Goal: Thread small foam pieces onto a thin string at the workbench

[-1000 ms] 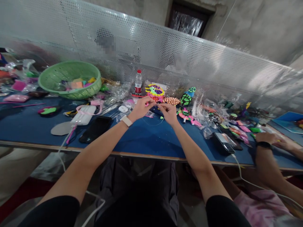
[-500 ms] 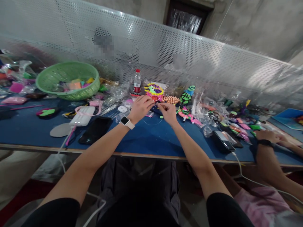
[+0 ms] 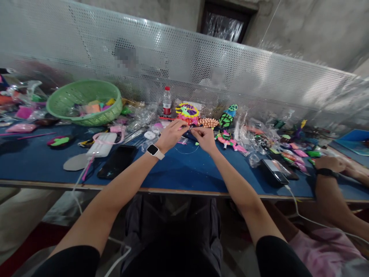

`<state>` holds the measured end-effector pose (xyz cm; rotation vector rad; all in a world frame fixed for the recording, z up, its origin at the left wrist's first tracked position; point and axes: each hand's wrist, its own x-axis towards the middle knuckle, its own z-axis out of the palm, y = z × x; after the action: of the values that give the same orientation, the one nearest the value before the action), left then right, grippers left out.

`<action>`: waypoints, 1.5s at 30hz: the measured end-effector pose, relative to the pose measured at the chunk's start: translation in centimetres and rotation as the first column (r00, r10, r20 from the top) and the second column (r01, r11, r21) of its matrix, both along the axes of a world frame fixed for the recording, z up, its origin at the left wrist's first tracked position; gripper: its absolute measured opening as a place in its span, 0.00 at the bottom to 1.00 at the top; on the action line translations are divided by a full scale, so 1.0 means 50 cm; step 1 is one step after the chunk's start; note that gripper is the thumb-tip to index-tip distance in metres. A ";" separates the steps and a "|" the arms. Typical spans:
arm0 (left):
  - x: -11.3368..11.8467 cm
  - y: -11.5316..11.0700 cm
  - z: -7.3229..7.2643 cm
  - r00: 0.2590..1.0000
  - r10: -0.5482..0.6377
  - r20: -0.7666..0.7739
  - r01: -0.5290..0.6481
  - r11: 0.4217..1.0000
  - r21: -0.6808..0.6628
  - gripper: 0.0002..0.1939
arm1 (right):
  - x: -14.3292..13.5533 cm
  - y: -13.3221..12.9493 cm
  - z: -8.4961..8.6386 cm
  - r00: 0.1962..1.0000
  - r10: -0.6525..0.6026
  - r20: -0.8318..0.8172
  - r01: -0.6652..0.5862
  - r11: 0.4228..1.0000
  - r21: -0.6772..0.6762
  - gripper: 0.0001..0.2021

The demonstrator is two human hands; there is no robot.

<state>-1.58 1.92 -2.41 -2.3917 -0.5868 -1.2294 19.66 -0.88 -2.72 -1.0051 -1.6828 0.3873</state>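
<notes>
My left hand (image 3: 173,135), with a pale-banded watch (image 3: 153,149) on its wrist, is closed in a pinch at the back middle of the table. Close beside it, my right hand (image 3: 204,137) pinches too, the fingertips of both nearly meeting. Whatever small thing they hold is too small and hidden to name. Behind the fingers stands a yellow, purple and green clay figure (image 3: 188,110). A brown spiky clay piece (image 3: 209,122) lies just past my right hand. Below the hands are a small green bit (image 3: 197,144) and a thin curved line (image 3: 186,153) on the blue table (image 3: 184,173).
A green basket (image 3: 86,120), power bank (image 3: 100,146) and black phone (image 3: 117,161) lie left. A bottle (image 3: 167,100) stands behind. Rightward are a green-black figure (image 3: 226,119), a pink figure (image 3: 229,142), a black device (image 3: 273,172) and a co-worker's hand (image 3: 330,163).
My fingertips have come slightly closer together, still pinching at the same spot. The view has shifted a little. The co-worker's hand remains at the right edge.
</notes>
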 end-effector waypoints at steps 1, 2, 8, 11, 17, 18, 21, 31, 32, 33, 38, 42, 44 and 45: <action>0.001 0.000 -0.001 1.000 -0.010 0.010 0.010 1.000 0.011 0.13 | 0.000 0.000 0.001 1.000 0.001 0.002 -0.001 1.000 0.001 0.21; 0.002 0.000 -0.001 0.999 -0.013 0.033 0.012 1.000 0.024 0.13 | 0.000 0.000 0.002 1.000 0.004 -0.002 -0.004 1.000 0.002 0.22; -0.007 0.005 0.001 0.998 0.027 0.061 -0.033 0.994 0.107 0.11 | -0.003 0.002 0.002 0.999 0.021 -0.035 -0.021 1.000 0.003 0.27; -0.016 0.008 -0.003 0.997 0.070 -0.029 -0.063 0.981 0.182 0.13 | -0.002 0.000 -0.001 1.000 0.001 -0.001 -0.001 1.000 0.012 0.23; -0.015 0.008 -0.011 0.988 0.128 -0.082 -0.113 0.980 0.166 0.13 | -0.007 -0.006 0.000 0.970 -0.171 0.174 0.135 0.970 0.201 0.10; -0.014 0.008 -0.012 0.988 0.121 -0.095 -0.106 0.983 0.150 0.13 | -0.008 -0.006 -0.001 0.961 -0.184 0.208 0.133 0.962 0.237 0.09; -0.011 0.012 -0.015 0.990 0.103 -0.098 -0.095 0.992 0.084 0.13 | -0.011 -0.003 -0.006 0.943 -0.179 0.282 0.108 0.962 0.249 0.08; -0.006 0.014 -0.024 0.981 0.154 -0.120 -0.147 0.987 0.061 0.15 | -0.021 -0.007 -0.015 0.982 -0.134 0.130 0.118 0.986 0.121 0.10; -0.005 0.013 -0.024 0.979 0.162 -0.125 -0.155 0.986 0.064 0.15 | -0.022 -0.006 -0.016 0.984 -0.131 0.124 0.116 0.986 0.122 0.10; -0.004 0.012 -0.024 0.978 0.162 -0.134 -0.154 0.986 0.064 0.15 | -0.022 -0.005 -0.016 0.984 -0.128 0.124 0.113 0.986 0.124 0.10; 0.000 0.003 -0.022 0.971 0.155 -0.181 -0.150 0.988 0.039 0.16 | -0.017 -0.003 -0.016 0.975 -0.131 0.181 0.105 0.984 0.142 0.09; 0.004 -0.004 -0.017 0.959 0.160 -0.236 -0.166 0.986 -0.008 0.19 | -0.004 0.002 -0.015 0.936 -0.149 0.319 0.076 0.971 0.228 0.09; 0.003 -0.004 -0.013 0.952 0.152 -0.266 -0.165 0.986 -0.026 0.18 | 0.004 0.007 -0.016 0.904 -0.165 0.394 0.060 0.963 0.264 0.08; 0.003 -0.002 -0.012 0.950 0.141 -0.280 -0.158 0.987 -0.039 0.16 | 0.009 0.010 -0.017 0.887 -0.169 0.429 0.048 0.960 0.277 0.08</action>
<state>-1.44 1.82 -2.99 -2.4588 -0.7092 -0.8066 20.10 -0.38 -3.55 -1.0376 -2.0134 -0.1585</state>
